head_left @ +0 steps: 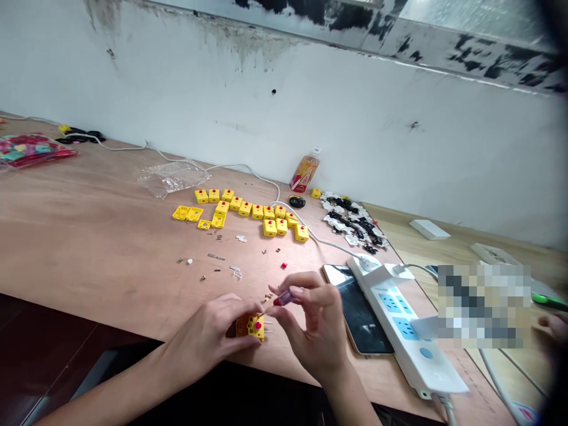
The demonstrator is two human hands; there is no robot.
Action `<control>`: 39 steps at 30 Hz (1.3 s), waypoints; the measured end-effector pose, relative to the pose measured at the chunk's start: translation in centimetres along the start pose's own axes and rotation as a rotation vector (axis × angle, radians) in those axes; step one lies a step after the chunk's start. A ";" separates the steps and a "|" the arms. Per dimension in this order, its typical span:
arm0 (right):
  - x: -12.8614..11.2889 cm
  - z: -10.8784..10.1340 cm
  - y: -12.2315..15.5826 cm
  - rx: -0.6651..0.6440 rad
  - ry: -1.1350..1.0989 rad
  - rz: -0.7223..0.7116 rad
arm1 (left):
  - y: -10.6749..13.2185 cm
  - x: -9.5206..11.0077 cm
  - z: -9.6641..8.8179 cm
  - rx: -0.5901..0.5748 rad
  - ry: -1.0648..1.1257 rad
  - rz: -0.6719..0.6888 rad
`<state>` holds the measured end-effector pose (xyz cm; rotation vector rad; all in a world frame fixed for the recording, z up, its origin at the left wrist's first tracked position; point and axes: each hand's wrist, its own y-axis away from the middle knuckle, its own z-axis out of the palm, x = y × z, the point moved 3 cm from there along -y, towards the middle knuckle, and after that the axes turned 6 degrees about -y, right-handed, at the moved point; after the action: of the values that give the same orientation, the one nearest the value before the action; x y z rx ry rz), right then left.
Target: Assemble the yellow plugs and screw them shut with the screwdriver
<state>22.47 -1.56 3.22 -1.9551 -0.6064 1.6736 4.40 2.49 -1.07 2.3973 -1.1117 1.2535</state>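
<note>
My left hand is closed around a small yellow connector block with a red dot, held just above the near edge of the wooden table. Thin metal pins stick out of the block's right side. My right hand is closed in a pinch on a small dark red-handled tool, its tip pointing left toward the block. The two hands almost touch. Several tiny metal parts lie scattered on the table just beyond them.
Several more yellow connector blocks lie in rows mid-table. A heap of black and white parts, a small bottle, a phone, a white power strip, its cable, and a clear bag surround them. Another person's fingers show at the right.
</note>
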 end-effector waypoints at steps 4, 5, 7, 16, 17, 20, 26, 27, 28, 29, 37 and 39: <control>0.0 0.6 0.1 -0.118 -0.024 0.051 | 0.1 -0.2 0.2 0.020 -0.041 0.004; -0.2 0.6 0.1 -0.076 0.000 -0.003 | 0.2 -0.2 0.2 0.021 -0.058 0.018; -0.5 0.4 0.2 0.012 0.061 -0.110 | 0.2 -0.2 0.3 0.022 -0.080 0.040; -0.3 0.6 0.2 -0.042 0.032 0.045 | 0.1 -0.5 0.4 0.022 -0.057 -0.003; -0.3 0.5 0.1 -0.002 0.044 0.027 | 0.1 -0.5 0.5 0.016 -0.060 -0.001; -0.5 0.4 0.1 -0.072 0.043 0.100 | 0.2 -0.7 0.6 0.033 -0.055 -0.013; -0.9 0.6 -0.2 -0.108 0.092 0.145 | 0.3 -0.7 0.6 0.036 -0.025 -0.005; -1.0 0.5 -0.3 -0.063 0.113 0.121 | 0.3 -0.6 0.5 0.032 -0.025 0.006; -1.0 0.4 -0.4 -0.042 0.130 0.108 | 0.2 -0.5 0.5 0.028 -0.028 0.010; -1.0 0.4 -0.4 -0.053 0.142 0.114 | 0.2 -0.4 0.5 0.028 -0.032 0.006; -0.6 0.5 -0.1 -0.063 0.096 0.123 | 0.1 -0.1 0.3 0.041 -0.011 -0.012; -0.5 0.3 0.0 -0.004 0.132 0.102 | 0.1 0.0 0.2 0.031 -0.004 -0.004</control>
<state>22.12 -1.89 3.55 -2.1114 -0.4687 1.5881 4.47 2.31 -1.25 2.4246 -1.0954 1.2741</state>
